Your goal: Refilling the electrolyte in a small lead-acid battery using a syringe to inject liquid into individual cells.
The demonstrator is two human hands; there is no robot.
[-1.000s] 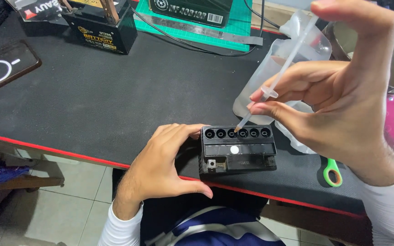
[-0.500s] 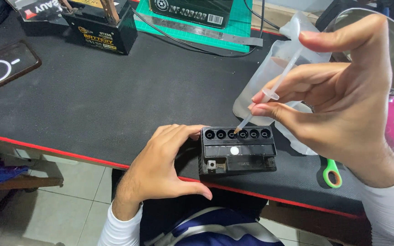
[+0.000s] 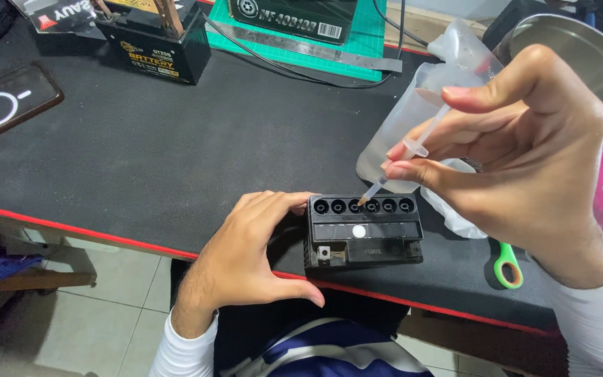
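Note:
A small black battery (image 3: 364,234) with a row of several open round filler holes along its top stands at the near edge of the black desk mat (image 3: 176,160). My left hand (image 3: 252,251) cups its left side, fingers against the case. My right hand (image 3: 518,160) holds a clear plastic syringe (image 3: 403,162) at a slant, thumb pressed down on the plunger end. Its tip rests at one of the middle holes.
A translucent plastic jug (image 3: 420,105) lies behind the battery. A metal pot (image 3: 581,63) sits at the far right, green-handled scissors (image 3: 507,265) under my right wrist. A phone (image 3: 1,105), a second black battery (image 3: 155,45) and a green cutting mat (image 3: 357,35) lie further back.
My right thumb has come down from raised high to the syringe's top, and the plunger has gone into the barrel. The left hand and the battery have stayed put.

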